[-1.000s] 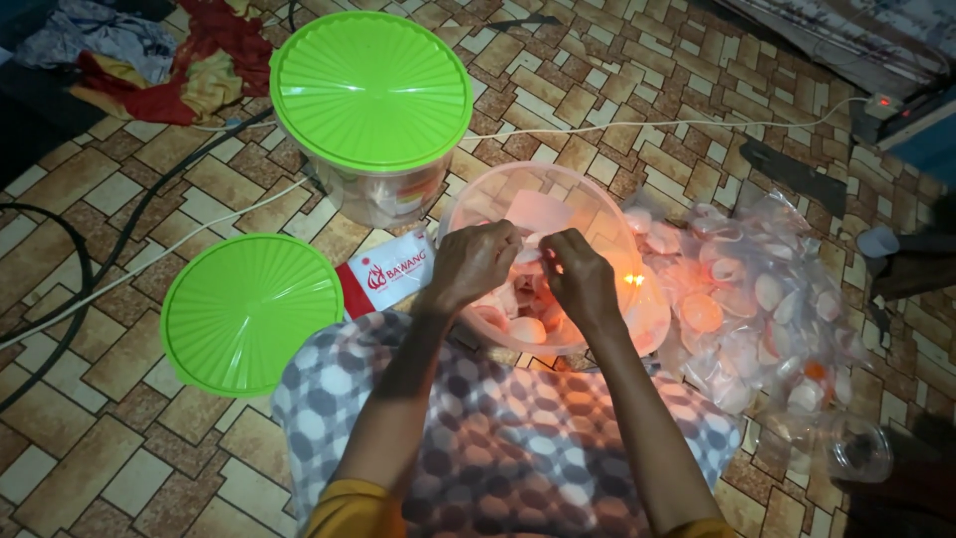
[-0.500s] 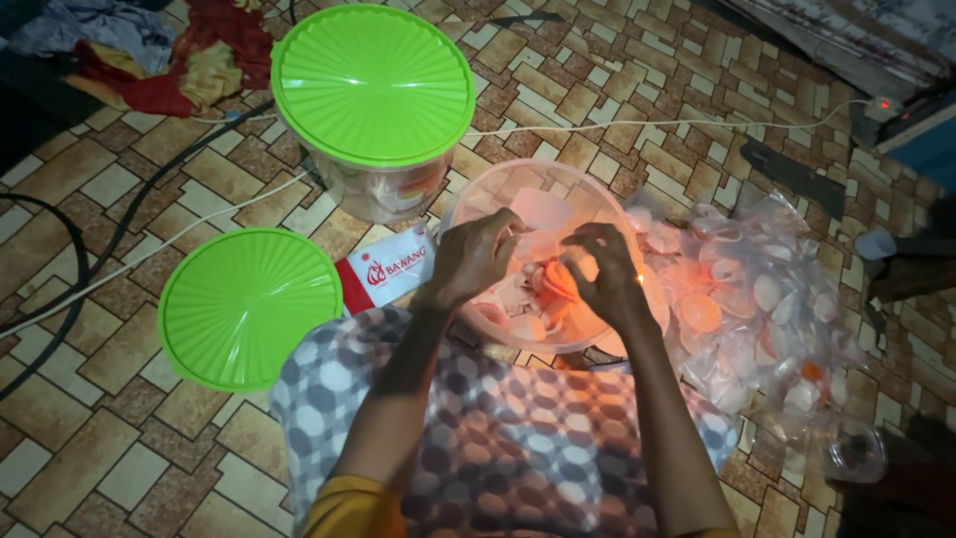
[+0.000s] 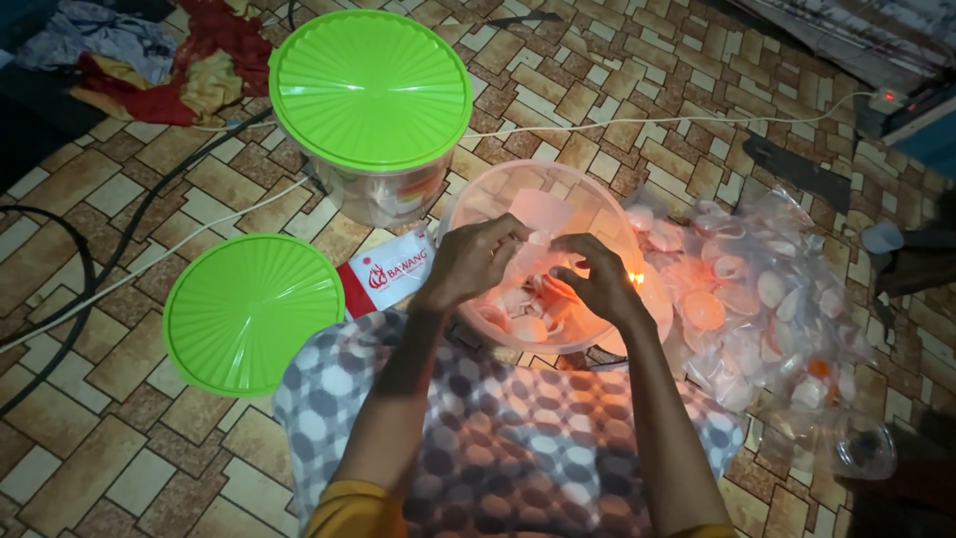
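Two green lids showed on the tiled floor [image 3: 90, 438]: one loose lid [image 3: 251, 311] lay flat at the left, and a second lid [image 3: 370, 88] sat closed on a clear tub [image 3: 383, 197] behind it. A red and white packet [image 3: 388, 281] lay between the loose lid and one clear bowl [image 3: 518, 194]. The bowl held many small pale pieces, too blurred to count. Both hands were inside it: the left hand [image 3: 473, 264] had its fingers pinched on a small pale piece [image 3: 538, 239], and the right hand [image 3: 597, 284] curled shut beside it, touching the same piece. To the right lay a heap of small filled plastic bags [image 3: 747, 309].
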